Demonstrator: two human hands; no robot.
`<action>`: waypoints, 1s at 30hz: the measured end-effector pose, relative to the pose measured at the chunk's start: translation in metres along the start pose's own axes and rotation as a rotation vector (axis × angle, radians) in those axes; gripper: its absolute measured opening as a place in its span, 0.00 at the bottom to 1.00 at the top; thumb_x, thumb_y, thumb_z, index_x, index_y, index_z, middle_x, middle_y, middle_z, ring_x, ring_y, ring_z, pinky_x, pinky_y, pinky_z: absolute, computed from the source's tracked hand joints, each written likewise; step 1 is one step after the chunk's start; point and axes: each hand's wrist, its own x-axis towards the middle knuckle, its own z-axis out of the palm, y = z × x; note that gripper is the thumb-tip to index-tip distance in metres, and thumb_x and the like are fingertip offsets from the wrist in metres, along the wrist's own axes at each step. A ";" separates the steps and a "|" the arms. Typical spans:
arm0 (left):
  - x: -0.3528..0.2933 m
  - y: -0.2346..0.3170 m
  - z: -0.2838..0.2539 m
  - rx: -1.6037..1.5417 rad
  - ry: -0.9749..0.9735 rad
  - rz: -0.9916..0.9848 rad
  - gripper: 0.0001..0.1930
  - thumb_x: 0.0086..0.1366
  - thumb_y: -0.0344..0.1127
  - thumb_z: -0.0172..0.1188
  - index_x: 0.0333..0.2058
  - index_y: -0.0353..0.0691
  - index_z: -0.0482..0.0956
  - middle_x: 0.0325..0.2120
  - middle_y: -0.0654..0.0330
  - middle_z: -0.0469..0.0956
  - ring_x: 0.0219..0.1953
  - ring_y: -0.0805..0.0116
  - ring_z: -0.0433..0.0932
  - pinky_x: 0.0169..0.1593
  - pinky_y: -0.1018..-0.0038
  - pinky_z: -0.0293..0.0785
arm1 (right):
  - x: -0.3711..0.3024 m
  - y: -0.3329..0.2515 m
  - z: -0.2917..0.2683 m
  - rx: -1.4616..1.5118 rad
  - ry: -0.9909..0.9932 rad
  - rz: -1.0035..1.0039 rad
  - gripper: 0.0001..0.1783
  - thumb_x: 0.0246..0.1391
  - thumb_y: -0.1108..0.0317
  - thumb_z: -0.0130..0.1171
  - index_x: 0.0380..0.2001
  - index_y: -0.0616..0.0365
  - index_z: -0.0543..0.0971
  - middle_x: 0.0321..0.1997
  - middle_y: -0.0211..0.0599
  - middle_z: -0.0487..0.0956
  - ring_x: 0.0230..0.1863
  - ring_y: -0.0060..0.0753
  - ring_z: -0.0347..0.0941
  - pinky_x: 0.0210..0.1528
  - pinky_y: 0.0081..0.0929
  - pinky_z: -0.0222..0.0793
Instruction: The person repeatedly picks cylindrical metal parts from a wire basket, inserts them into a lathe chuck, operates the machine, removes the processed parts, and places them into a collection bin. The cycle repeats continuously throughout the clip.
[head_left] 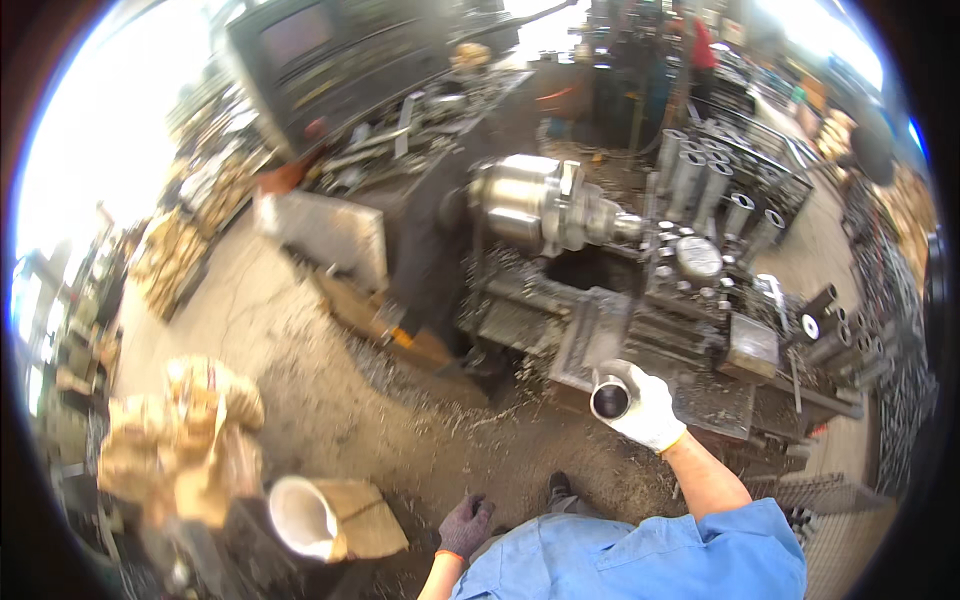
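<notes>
My right hand (648, 408), in a white glove, is wrapped round a short metal tube (609, 377). One open end of the tube faces me, dark inside. Hand and tube are over the near edge of a lathe, in front of its grey metal slideway (592, 335). Beyond them is the shiny lathe chuck (525, 203), blurred, with a stepped part sticking out to the right. Low beside my leg hangs my left hand (467, 527) in a dark knitted glove. Its fingers look loosely apart, and I see nothing in them.
Several upright metal tubes (712, 185) stand behind the round tool post (698, 258). More tubes (830, 345) lie at right, near a metal block (752, 345). A white-lined paper bucket (300, 518) and brown paper sacks (190, 440) sit at lower left. Metal chips litter the floor.
</notes>
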 end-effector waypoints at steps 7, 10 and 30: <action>-0.137 -0.147 0.007 -0.345 0.432 -0.277 0.28 0.71 0.57 0.59 0.61 0.47 0.81 0.56 0.49 0.84 0.62 0.51 0.81 0.64 0.61 0.75 | -0.026 -0.151 0.153 0.228 -0.568 -0.201 0.30 0.51 0.59 0.77 0.57 0.50 0.81 0.53 0.45 0.87 0.54 0.47 0.86 0.57 0.39 0.82; -0.211 -0.237 0.037 -0.492 0.598 -0.452 0.28 0.70 0.58 0.59 0.62 0.51 0.81 0.58 0.51 0.83 0.61 0.50 0.81 0.67 0.61 0.72 | -0.075 -0.224 0.219 0.307 -0.754 -0.420 0.32 0.46 0.60 0.82 0.55 0.51 0.82 0.48 0.37 0.89 0.49 0.37 0.87 0.57 0.32 0.82; -0.478 -0.209 0.376 -0.397 2.805 -2.233 0.29 0.81 0.52 0.49 0.68 0.34 0.70 0.65 0.39 0.74 0.61 0.42 0.77 0.63 0.57 0.75 | -0.434 -0.620 0.400 0.677 -2.000 -1.434 0.30 0.47 0.51 0.79 0.50 0.53 0.83 0.47 0.42 0.88 0.48 0.44 0.86 0.54 0.36 0.80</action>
